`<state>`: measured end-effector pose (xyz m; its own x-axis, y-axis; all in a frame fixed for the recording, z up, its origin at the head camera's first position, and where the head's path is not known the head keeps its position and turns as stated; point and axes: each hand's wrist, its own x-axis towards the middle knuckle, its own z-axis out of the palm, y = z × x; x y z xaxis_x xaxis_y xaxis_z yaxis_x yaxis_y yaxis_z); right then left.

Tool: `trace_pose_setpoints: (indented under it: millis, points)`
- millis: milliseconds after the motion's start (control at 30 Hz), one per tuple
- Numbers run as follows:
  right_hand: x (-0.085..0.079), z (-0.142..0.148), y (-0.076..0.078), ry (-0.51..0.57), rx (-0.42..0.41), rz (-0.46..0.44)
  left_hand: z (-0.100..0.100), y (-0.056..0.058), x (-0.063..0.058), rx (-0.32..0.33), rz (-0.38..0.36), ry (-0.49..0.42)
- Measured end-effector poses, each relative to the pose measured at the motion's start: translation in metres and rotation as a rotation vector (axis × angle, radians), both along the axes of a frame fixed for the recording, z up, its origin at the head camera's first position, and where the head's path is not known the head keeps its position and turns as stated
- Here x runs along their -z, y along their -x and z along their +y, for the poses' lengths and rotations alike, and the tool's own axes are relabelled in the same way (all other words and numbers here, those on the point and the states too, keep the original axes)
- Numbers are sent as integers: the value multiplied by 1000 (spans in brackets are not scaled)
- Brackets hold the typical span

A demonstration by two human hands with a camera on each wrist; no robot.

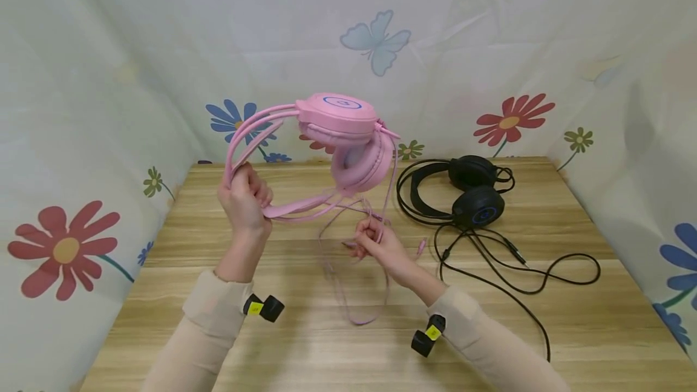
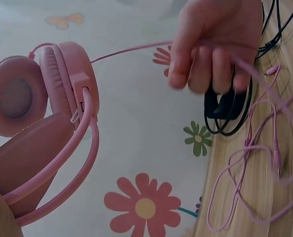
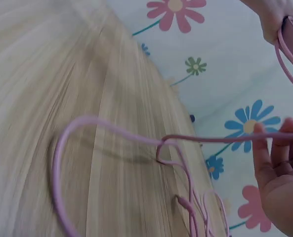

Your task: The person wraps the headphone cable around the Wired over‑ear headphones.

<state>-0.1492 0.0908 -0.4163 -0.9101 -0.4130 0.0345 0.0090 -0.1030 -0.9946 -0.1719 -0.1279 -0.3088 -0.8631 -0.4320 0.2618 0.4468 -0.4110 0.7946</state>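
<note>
My left hand (image 1: 245, 204) grips the headband of a pink pair of over-ear headphones (image 1: 337, 115), held up above the table with the ear cups toward the right. In the left wrist view one cushioned ear cup (image 2: 15, 94) faces outward. My right hand (image 1: 381, 248) is below the cups, its curled fingers holding the thin pink headphone cable (image 3: 225, 139). From there the cable drops in loose loops onto the wood, where a pink plug (image 2: 276, 160) lies among the strands.
Black headphones (image 1: 479, 207) lie at the right of the wooden table (image 1: 305, 343), their black cable (image 1: 523, 304) spreading toward the front edge. A flowered cloth (image 1: 305, 35) hangs behind and at both sides.
</note>
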Motion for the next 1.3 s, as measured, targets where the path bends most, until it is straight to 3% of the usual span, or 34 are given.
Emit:
trace_pose_setpoints:
  millis: [167,467,600,700,867,1100,1300]
  points:
    - [0,27,2,-3,78,-4,-10,6,1,-56,-11,-2]
    - [-5,67,14,-86,152,115,-21,16,5,-128,-73,-16]
    - [-7,80,14,-202,174,173,-24,20,9,-137,-76,-14]
    - [-9,90,11,-348,188,244,-26,22,12,-146,-86,-6]
    - [-8,110,7,-497,136,255,-28,23,17,-156,-102,-22]
    - [-1,134,2,-481,47,267,-30,26,12,-189,-82,-53]
    - [-7,155,-4,-540,64,304,-39,29,8,-245,-92,-76]
